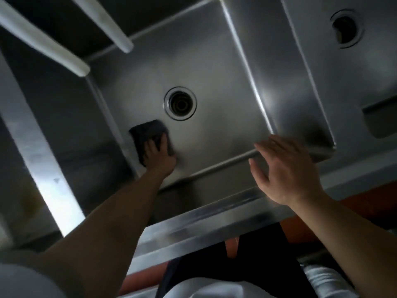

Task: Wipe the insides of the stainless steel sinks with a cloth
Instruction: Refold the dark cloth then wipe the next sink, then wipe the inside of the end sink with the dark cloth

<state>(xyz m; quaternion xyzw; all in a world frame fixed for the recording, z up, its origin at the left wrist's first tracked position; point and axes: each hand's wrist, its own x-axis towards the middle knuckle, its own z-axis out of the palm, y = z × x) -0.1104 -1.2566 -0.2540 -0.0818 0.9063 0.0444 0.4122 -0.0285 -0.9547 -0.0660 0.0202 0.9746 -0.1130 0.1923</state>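
With fingers spread flat, my left hand [158, 157] presses a dark cloth [150, 136] onto the floor of the middle sink [214, 67], at about seven o'clock from its drain [180, 103] and close against the left wall. My right hand [285, 168] hovers open over the near rim, holding nothing. At two o'clock lies a second sink [322, 78] with its own drain [345, 29].

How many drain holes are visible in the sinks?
2. One drain hole is in the middle sink's floor, just beyond the dark cloth. The other drain hole is in the sink at upper right. More may be hidden.
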